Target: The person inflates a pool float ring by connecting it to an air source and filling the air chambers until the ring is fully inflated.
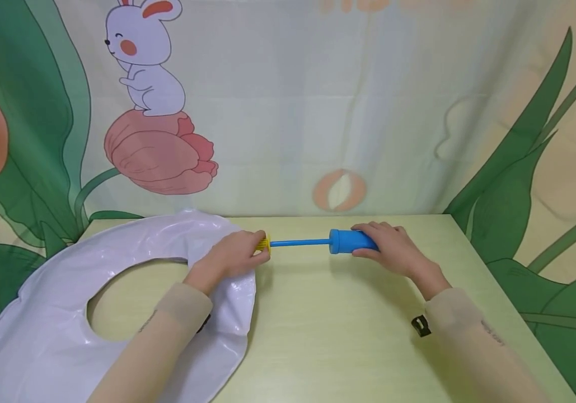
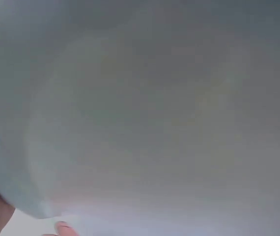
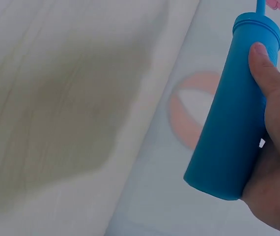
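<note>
A blue hand pump [image 1: 342,242] is held level above the table, its thin rod [image 1: 300,243] drawn partly out to the left. My left hand [image 1: 237,252] grips the yellow handle [image 1: 266,244] at the rod's end, over the edge of a white inflatable ring [image 1: 56,319]. Around the barrel, my right hand [image 1: 393,249] curls its fingers. The right wrist view shows the barrel [image 3: 223,123] with the thumb lying along it. Pale, blurred ring surface [image 2: 154,123] fills most of the left wrist view, with only fingertips at its bottom edge.
The ring covers the left part of the light green table [image 1: 328,341] and looks wrinkled. Behind the table hangs a curtain [image 1: 277,112] printed with a rabbit, flowers and leaves. A small black piece [image 1: 421,326] shows at the right sleeve.
</note>
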Action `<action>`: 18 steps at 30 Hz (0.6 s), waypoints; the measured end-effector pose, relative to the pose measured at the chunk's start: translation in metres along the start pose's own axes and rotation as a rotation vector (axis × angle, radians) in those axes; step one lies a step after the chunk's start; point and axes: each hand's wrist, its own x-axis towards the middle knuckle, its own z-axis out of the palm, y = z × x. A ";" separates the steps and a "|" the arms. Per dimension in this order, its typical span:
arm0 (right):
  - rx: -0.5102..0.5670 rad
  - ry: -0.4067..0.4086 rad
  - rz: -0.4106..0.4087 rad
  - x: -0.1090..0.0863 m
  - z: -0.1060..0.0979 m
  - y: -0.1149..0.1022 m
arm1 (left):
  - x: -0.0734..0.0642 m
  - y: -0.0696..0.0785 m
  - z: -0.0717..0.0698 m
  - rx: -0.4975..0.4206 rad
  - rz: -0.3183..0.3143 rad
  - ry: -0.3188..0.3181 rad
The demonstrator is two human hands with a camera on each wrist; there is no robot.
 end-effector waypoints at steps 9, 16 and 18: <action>-0.044 0.075 -0.110 0.012 0.001 -0.039 | 0.010 0.025 0.000 0.070 0.041 0.010; -0.085 0.027 -0.143 0.022 0.008 -0.072 | 0.015 0.034 0.006 0.049 0.029 -0.011; -0.068 0.002 -0.145 0.022 0.011 -0.074 | 0.014 0.033 0.008 0.028 0.017 -0.026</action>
